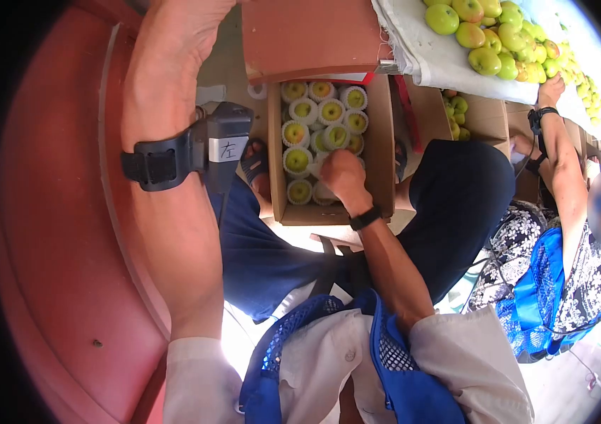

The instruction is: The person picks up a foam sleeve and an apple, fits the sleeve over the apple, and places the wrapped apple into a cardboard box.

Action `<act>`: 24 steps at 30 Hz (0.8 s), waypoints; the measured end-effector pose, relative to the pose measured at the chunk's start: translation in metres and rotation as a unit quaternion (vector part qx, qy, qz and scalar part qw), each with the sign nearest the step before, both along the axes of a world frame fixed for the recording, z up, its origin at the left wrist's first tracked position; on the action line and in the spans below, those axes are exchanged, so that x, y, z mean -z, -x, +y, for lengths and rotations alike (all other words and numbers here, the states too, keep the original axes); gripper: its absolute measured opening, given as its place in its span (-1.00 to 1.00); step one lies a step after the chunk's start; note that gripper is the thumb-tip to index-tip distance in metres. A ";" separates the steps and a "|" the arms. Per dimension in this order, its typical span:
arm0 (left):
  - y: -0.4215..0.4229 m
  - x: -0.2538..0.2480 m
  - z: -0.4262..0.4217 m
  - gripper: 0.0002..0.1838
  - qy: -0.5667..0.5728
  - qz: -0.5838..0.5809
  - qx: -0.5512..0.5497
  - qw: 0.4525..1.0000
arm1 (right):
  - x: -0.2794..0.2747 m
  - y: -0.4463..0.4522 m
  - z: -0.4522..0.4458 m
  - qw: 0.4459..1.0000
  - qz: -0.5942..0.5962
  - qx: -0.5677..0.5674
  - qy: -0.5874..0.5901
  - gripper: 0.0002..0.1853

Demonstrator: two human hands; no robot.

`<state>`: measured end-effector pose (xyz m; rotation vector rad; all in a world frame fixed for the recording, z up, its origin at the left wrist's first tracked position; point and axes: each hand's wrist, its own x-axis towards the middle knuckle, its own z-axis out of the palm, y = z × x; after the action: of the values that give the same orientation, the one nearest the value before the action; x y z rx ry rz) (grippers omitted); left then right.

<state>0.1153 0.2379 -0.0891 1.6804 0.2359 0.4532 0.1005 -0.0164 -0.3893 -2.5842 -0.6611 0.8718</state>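
A cardboard box (381, 148) stands between the knees, holding several yellow-green apples (299, 160) in white foam nets. My right hand (343, 173) is inside it at the lower right, its fingers curled down over the netted apples; what they hold, if anything, is hidden beneath the hand. The left forearm (173, 233), with a black strapped device, reaches up past the box's left side. My left hand (198, 6) is cut off by the top edge of the view, so only its wrist end shows and its fingers are out of sight.
A reddish-brown carton (314, 35) is above the box. Loose apples (484, 61) lie on a white cloth (427, 67) at the upper right. Another person (562, 283) sits at the right, one hand at those apples. More cardboard boxes (487, 113) stand below the cloth. A red surface (53, 233) fills the left.
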 end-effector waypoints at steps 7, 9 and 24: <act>-0.002 -0.003 -0.005 -0.54 -0.008 0.060 0.012 0.998 | -0.105 -0.015 0.010 0.880 0.115 0.205 -0.414 -0.89; -0.004 0.005 -0.005 -0.60 -0.032 0.054 0.034 0.997 | -0.132 -0.029 0.007 0.822 0.172 0.201 -0.503 -0.65; -0.010 -0.013 -0.052 -0.59 -0.027 0.087 0.198 0.976 | -0.285 -0.088 0.029 0.774 0.083 0.232 -0.584 -0.59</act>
<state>0.1256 0.1855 -0.0760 1.7683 0.0113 0.0135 0.1884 0.0131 -0.1044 -1.3849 -0.2924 0.3013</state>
